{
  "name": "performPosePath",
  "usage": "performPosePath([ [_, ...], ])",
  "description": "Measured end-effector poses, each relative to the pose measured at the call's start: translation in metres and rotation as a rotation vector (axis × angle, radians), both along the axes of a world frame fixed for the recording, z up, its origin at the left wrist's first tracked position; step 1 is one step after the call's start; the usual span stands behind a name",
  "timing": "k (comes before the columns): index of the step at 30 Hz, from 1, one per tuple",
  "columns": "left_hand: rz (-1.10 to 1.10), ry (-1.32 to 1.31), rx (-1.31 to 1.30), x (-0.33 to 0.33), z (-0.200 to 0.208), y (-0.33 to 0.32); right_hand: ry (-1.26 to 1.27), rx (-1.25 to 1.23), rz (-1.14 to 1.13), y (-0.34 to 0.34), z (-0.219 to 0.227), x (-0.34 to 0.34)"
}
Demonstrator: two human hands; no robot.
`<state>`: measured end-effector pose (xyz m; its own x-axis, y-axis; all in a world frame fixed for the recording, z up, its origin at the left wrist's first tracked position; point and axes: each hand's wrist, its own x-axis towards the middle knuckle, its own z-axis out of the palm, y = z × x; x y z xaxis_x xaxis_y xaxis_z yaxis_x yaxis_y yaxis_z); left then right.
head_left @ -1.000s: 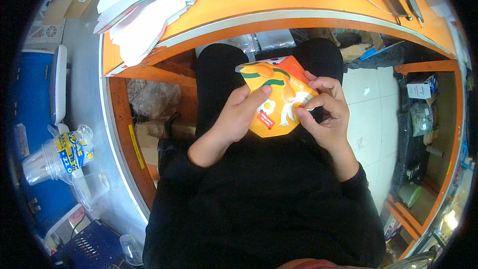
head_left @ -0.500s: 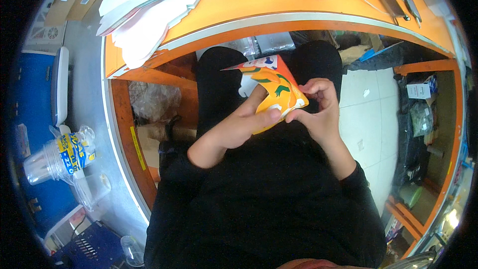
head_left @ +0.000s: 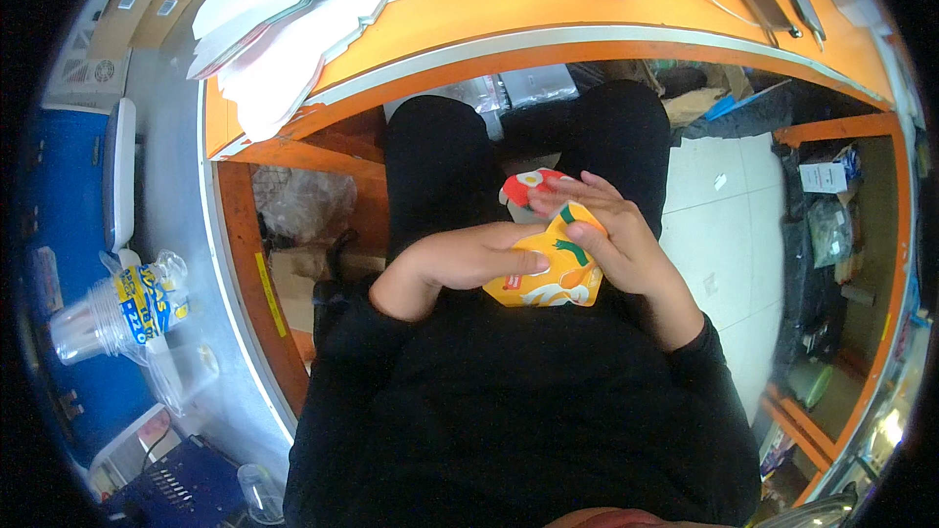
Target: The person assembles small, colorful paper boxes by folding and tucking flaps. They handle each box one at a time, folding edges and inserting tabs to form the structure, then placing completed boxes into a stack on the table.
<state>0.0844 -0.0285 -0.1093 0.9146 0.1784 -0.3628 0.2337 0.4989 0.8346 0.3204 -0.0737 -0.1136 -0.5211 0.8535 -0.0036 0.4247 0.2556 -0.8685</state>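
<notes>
Left hand (head_left: 468,256), centre frame, grasps the yellow printed card (head_left: 536,290); right hand (head_left: 624,242) thumbs it, grip unclear. I'd press folds evenly, lower end steadied.

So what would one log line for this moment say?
left hand: gripping yellow printed card | right hand: touching card | card: over lap | clear cups: stacked, far left

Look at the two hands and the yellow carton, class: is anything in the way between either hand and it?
Nothing visible: the left hand and right hand both touch the yellow carton directly.
</notes>
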Motion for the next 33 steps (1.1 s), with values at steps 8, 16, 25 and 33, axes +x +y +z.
performPosePath([
  [8, 0.346, 0.113, 0.074, 0.002, 0.003, -0.023, 0.278, 0.070, -0.342, -0.017, -0.010, -0.020],
  [16, 0.325, 0.218, 0.036, 0.006, 0.003, -0.032, 0.106, 0.151, -0.241, -0.022, 0.010, -0.019],
  [25, 0.313, 0.215, 0.048, 0.007, 0.003, -0.036, 0.199, -0.010, -0.426, -0.024, 0.008, -0.017],
  [33, 0.320, 0.177, -0.002, 0.009, -0.003, -0.035, -0.007, 0.171, -0.338, -0.020, 0.009, -0.026],
])
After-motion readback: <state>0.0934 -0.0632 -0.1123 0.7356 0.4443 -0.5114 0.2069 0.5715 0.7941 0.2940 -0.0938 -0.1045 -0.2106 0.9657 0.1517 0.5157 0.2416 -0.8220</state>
